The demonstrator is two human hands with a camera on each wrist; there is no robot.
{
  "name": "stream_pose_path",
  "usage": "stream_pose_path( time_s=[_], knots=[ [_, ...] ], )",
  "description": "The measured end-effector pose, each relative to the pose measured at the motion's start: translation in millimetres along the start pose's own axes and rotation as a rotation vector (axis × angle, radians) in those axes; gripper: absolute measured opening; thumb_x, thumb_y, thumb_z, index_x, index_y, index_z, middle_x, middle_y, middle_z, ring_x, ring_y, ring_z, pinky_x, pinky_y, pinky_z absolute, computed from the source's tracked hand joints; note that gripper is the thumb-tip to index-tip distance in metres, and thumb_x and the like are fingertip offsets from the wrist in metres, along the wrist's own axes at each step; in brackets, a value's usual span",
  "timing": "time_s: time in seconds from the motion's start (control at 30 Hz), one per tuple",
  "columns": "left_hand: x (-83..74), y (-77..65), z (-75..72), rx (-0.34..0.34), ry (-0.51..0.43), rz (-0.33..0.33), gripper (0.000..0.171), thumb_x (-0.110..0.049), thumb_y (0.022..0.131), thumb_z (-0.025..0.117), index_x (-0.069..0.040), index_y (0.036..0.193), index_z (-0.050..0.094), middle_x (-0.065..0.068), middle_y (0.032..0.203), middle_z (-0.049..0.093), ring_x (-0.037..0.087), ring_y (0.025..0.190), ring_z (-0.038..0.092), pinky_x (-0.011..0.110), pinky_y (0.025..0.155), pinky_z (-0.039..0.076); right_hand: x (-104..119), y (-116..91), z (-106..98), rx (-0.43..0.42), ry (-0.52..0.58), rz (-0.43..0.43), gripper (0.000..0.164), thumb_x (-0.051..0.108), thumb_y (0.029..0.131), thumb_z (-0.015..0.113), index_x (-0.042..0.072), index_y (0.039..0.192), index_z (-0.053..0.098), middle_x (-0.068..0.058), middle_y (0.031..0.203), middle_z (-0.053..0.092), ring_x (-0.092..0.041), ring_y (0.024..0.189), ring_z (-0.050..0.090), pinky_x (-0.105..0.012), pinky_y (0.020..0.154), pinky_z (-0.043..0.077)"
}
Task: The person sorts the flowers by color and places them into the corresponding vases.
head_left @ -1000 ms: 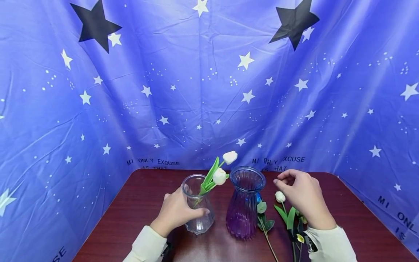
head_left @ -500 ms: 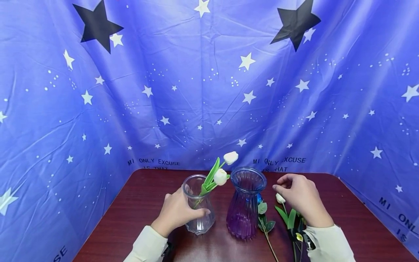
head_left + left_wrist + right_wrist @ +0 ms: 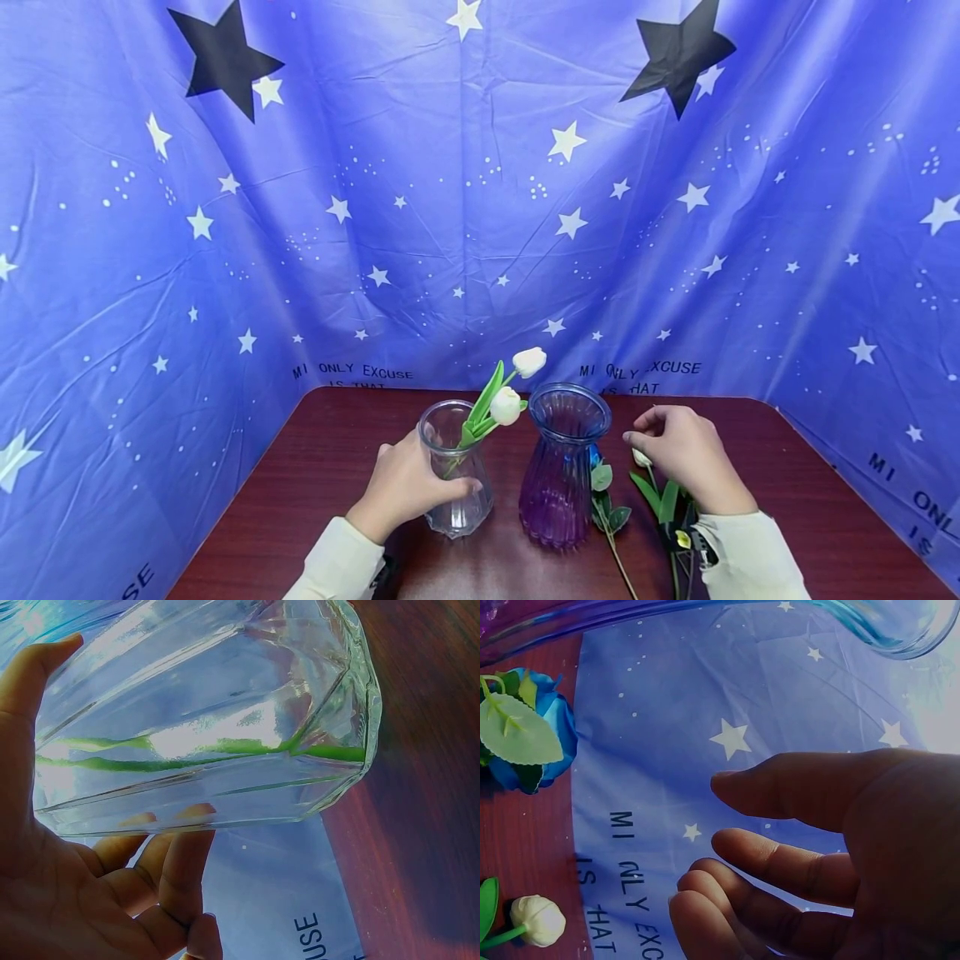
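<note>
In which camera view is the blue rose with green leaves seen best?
The right wrist view: the blue rose with green leaves appears large, partly covered by a leaf. The head view shows its stem but little blue, beside the ribbed purple glass vase; the left wrist view shows none.

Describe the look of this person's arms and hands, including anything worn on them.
The left hand and right hand are bare, without gloves. The left sleeve and right sleeve are plain off-white and reach the wrists. Something dark, perhaps a strap, shows at the left cuff and right cuff; its details are too small to make out.
</note>
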State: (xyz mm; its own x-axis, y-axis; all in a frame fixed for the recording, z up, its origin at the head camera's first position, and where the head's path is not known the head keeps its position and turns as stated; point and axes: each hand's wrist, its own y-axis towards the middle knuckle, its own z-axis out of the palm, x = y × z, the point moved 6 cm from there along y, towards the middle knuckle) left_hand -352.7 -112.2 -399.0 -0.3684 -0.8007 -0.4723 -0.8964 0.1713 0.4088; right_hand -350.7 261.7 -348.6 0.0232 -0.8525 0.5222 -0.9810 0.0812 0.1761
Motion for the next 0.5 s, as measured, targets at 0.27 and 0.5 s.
stream_pose_path(
  time_s=[0.27, 0.5],
  knots=[
    [0.1, 0.0, 0.2, 0.004, -0.001, 0.000, 0.085, -0.073, 0.062, 0.085, -0.030, 0.131, 0.060, -0.016, 0.110, 0.073, 0.009, 0.101, 0.069, 0.041, 0.079, 0.038, -6, 4, 4, 0.021, -0.024, 0.012, 0.027, 0.033, 0.087, 0.081, 0.009, 0.098, 0.075, -0.004, 0.088, 0.072, -0.019, 0.073, 0.062, -0.037, 0.063, 0.047],
    [-0.2, 0.0, 0.5, 0.005, -0.011, 0.007, 0.088, -0.072, 0.062, 0.085, -0.027, 0.133, 0.060, -0.015, 0.112, 0.074, 0.008, 0.101, 0.069, 0.041, 0.079, 0.038, -16, 7, 10, 0.037, -0.063, 0.023, 0.027, 0.032, 0.086, 0.081, 0.008, 0.096, 0.076, -0.006, 0.092, 0.073, -0.022, 0.078, 0.063, -0.041, 0.067, 0.049]
  ],
)
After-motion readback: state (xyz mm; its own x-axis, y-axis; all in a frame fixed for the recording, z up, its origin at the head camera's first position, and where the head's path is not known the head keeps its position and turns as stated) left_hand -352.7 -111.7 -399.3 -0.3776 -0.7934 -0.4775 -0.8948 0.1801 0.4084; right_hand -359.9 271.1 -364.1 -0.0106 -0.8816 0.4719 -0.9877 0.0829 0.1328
